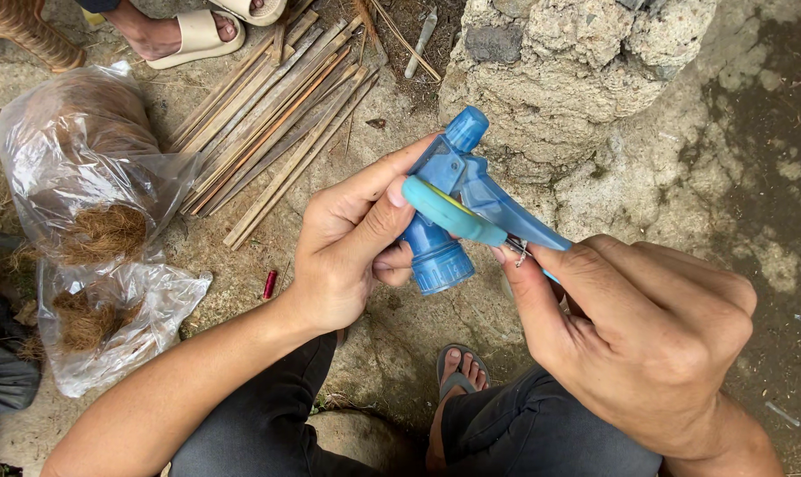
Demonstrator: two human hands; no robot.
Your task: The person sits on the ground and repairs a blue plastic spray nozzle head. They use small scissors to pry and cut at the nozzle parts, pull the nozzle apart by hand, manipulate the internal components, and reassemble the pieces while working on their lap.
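left hand (347, 256) clamps blue spray head (449, 208), nozzle pointing up-away; right hand (648, 344) pinches its trigger end, lower right, small metal piece (517, 250) at fingertips.

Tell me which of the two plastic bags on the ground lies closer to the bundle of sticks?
The upper bag, the larger one, holding brown fibre; it reaches the sticks. The smaller bag lies below it, nearer the left forearm.

From my seat I see soft, even daylight with no hard shadows. The blue plastic spray-bottle head (453, 208) is sharp, with faint sheen. The crinkled clear plastic bag (74, 155) glares whitish; edges bend slightly.
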